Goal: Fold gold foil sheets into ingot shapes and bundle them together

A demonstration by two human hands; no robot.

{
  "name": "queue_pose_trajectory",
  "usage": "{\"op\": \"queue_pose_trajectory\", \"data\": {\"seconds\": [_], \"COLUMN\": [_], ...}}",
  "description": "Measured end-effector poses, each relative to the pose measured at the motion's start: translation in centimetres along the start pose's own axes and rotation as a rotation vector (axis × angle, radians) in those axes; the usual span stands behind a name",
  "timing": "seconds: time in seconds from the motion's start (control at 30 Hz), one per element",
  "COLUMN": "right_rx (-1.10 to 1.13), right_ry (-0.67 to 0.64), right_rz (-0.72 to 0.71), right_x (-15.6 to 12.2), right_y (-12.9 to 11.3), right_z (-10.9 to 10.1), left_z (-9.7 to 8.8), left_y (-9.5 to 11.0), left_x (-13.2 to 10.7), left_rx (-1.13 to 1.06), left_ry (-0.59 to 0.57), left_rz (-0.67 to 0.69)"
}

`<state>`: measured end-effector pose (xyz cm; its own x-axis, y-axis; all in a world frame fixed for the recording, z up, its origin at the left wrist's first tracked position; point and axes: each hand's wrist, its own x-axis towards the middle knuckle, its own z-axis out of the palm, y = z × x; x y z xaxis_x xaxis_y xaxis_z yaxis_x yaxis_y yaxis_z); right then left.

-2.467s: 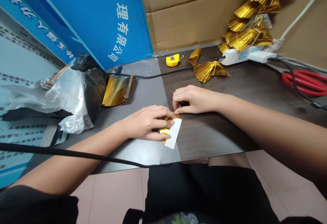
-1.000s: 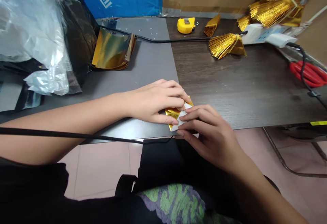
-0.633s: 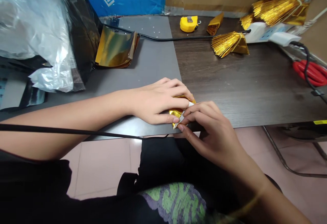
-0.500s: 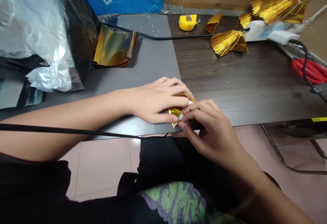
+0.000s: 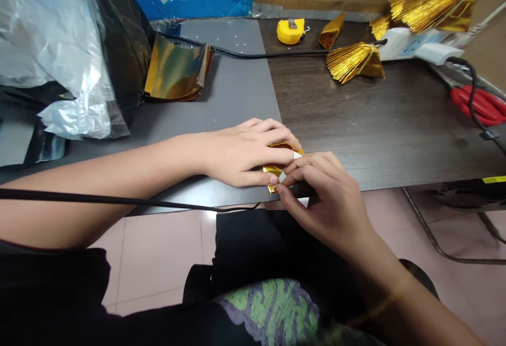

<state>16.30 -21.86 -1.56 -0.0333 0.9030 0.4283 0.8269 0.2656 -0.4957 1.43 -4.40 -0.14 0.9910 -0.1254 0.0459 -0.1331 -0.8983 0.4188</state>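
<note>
Catalogue, left to right, clock directions taken from the folded gold foil piece (image 5: 274, 171), with 12 o'clock pointing away from the wearer. At far 10 o'clock, a clear plastic bag (image 5: 55, 67) slumps against a black plastic bag (image 5: 122, 46). Beside them, at 11 o'clock, a stack of gold foil sheets (image 5: 176, 69) lies on a grey mat (image 5: 233, 101) that covers part of the dark wood-grain tabletop (image 5: 395, 125). The left hand (image 5: 241, 155) comes in at 9 o'clock, fingers curled over the piece and thumb along its lower side. The piece sits near the tabletop's front edge, close to the mat's right border, with a white paper strip (image 5: 295, 155) showing at its fold. The right hand (image 5: 322, 193) arrives from 4 o'clock, its fingertips pinching the piece from the opposite side. Toward 12 o'clock stand a yellow tape measure (image 5: 290, 31) and a small gold foil fold (image 5: 331, 32). At 1 o'clock are a gold fringed foil fan (image 5: 351, 62) and a white power strip (image 5: 405, 43). Red-handled scissors (image 5: 478, 105) lie at 2 o'clock.
</note>
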Motion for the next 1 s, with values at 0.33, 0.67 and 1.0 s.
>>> {"op": "queue_pose_trajectory", "data": {"seconds": [0.33,0.67,1.0], "right_rx": [-0.004,-0.004,-0.017], "right_ry": [0.003,0.007,0.038], "right_rz": [-0.046,-0.042,-0.060], "right_x": [-0.27,-0.38,-0.30], "right_y": [0.36,0.47,0.27], "right_z": [0.03,0.17,0.29], "left_z": [-0.01,0.12,0.32], "left_y": [-0.03,0.00,0.04], "left_x": [0.00,-0.03,-0.14], "left_rx": [-0.005,0.015,0.007], "left_ry": [-0.021,-0.019,0.005], "left_rz": [-0.008,0.002,0.006]}}
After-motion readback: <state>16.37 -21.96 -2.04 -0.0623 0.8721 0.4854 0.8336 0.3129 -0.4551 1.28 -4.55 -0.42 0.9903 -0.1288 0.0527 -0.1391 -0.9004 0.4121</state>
